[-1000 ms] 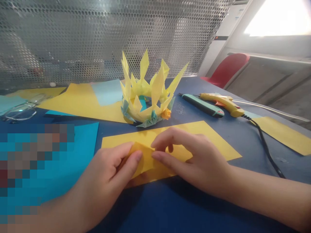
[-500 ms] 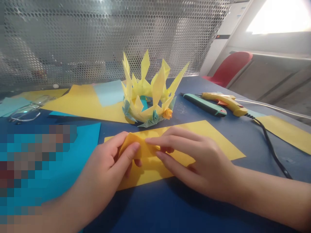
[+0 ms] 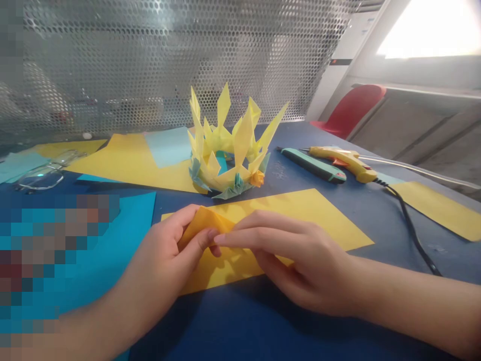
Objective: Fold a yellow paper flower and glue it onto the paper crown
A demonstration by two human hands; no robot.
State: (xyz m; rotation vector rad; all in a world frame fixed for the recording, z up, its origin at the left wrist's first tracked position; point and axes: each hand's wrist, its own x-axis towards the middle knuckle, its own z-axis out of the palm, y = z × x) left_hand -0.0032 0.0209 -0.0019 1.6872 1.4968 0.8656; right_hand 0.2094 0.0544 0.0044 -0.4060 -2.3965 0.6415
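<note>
My left hand (image 3: 171,245) pinches a small folded piece of orange-yellow paper (image 3: 203,220) between thumb and fingers. From the right, my right hand (image 3: 296,250) closes on the same piece, its index fingertip pressed beside my left thumb; its thumb is mostly hidden. Under both hands lies a yellow paper sheet (image 3: 319,220). Just behind that sheet stands a yellow paper crown (image 3: 221,170) with tall points, green paper leaves and an orange paper flower (image 3: 257,178).
A green utility knife (image 3: 311,164) and a yellow glue gun (image 3: 343,159) with a black cord lie at right. Blue paper (image 3: 139,240), another yellow sheet (image 3: 124,158) and clear glasses (image 3: 41,175) are at left. Behind rises a perforated metal panel (image 3: 169,60).
My right fingers have slid leftward along the folded paper to my left thumb, which has bent down slightly. The right end of the paper is now covered by my right hand.
</note>
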